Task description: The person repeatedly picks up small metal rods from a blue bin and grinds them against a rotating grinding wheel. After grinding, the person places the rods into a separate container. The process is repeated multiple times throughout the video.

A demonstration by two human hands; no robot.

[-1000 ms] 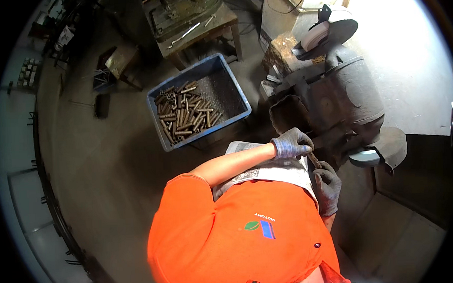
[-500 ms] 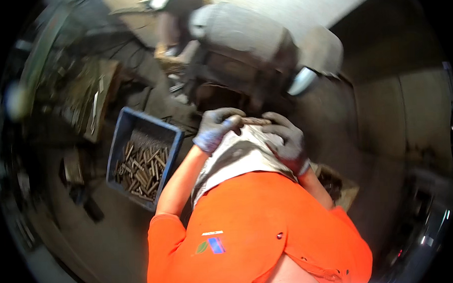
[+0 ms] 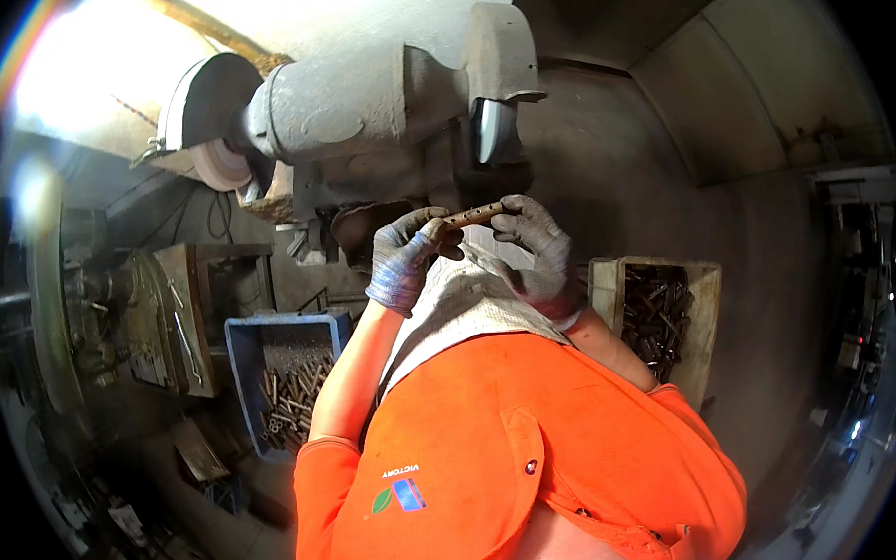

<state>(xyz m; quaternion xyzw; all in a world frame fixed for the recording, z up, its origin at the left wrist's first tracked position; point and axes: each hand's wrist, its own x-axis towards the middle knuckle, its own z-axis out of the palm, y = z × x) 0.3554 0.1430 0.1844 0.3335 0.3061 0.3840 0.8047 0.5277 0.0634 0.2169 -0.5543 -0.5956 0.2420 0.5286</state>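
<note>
A short brownish metal tube (image 3: 473, 217) with a row of small holes is held up between both of my gloved hands. My left hand (image 3: 406, 254) closes its fingers and thumb round the tube's left end. At the other end, my right hand (image 3: 538, 245) pinches the tip with thumb and fingers. The tube tilts slightly, its right end higher. Just beyond my hands stands a grey double-ended bench grinder (image 3: 333, 101), with a pale grinding wheel (image 3: 219, 166) at its left end and a second wheel (image 3: 495, 130) under the right guard. The tube is apart from both wheels.
On my left, a blue bin (image 3: 236, 358) holds many similar tubes (image 3: 296, 396). To my right stands a pale crate (image 3: 704, 320) of darker metal pieces (image 3: 656, 312). A metal machine or bench (image 3: 168, 324) is at far left. A light apron (image 3: 449, 305) covers my lap.
My view has turned, so the whole grinder and the right crate now show. The tube has gone from nearly level to tilted, right end up. Both hands still hold it.
</note>
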